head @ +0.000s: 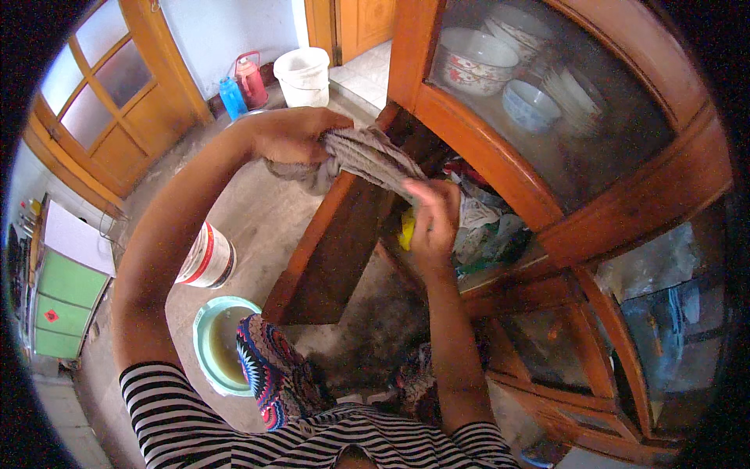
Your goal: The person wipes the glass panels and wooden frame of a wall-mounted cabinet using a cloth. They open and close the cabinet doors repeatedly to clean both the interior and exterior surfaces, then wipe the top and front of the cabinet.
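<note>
A grey-brown cloth [372, 155] is bunched and stretched between my two hands, over the upper edge of an open wooden cabinet door [334, 252]. My left hand [302, 138] grips its left end, and some of the cloth hangs below that hand. My right hand [433, 214] is at the other end, slightly blurred, with the fingers curled against the cloth. Behind my right hand, plastic bags [486, 223] fill the open cabinet compartment. How much of the cloth lies inside each palm is hidden.
A green basin [202, 352] of murky water stands on the floor by my knee, near a white and red bucket [208, 258]. Farther off are a white bucket [302, 76] and two flasks. Bowls [477, 61] sit behind the cabinet's glass on the right.
</note>
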Demonstrator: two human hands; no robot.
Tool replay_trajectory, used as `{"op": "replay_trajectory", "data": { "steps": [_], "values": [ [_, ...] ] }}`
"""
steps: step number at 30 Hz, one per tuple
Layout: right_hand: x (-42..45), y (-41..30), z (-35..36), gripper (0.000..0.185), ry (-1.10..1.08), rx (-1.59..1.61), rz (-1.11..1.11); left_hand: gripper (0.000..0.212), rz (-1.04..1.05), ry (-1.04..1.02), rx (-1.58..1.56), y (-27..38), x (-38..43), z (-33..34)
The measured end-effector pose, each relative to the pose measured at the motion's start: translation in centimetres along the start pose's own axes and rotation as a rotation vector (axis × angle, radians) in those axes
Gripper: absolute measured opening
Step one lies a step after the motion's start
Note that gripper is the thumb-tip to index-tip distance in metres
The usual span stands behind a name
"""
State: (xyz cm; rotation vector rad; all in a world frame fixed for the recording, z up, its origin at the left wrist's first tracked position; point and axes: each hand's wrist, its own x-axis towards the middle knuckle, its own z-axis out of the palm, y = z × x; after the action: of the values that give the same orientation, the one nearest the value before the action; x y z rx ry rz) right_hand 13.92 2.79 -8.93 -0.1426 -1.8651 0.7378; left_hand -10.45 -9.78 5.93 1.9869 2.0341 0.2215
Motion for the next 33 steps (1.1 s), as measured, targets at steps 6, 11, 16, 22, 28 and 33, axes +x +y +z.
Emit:
{"op": "replay_trajectory", "data": {
  "steps": [6,11,16,22,28,33],
  "values": [
    [1.5,3.3,1.6,0.028,0.014,-0.312,-0.026,0.051,-0.059,0.091,-0.489,0.1,1.5,-1.6],
    [3.9,4.7,5.0,0.033,0.090,0.305,0.723,0.051,-0.021,0.419,-0.119,-3.9,6.7,0.2],
    [5.1,5.6,6.5,0.055,0.162,0.713,0.752,0.040,-0.021,0.525,-0.314,-5.4,9.1,2.5],
    [8.9,2.0,8.0,0.066,0.249,1.035,0.950,0.029,0.006,0.735,-0.304,-6.1,10.6,4.8],
    [7.4,2.0,8.1,0.068,0.429,1.020,1.048,0.035,-0.101,0.643,-0.577,-2.0,6.4,5.4],
    [6.8,2.5,8.8,0.040,0.341,0.569,0.721,0.039,-0.236,0.608,-0.727,-5.2,8.3,6.3]
  ]
}}
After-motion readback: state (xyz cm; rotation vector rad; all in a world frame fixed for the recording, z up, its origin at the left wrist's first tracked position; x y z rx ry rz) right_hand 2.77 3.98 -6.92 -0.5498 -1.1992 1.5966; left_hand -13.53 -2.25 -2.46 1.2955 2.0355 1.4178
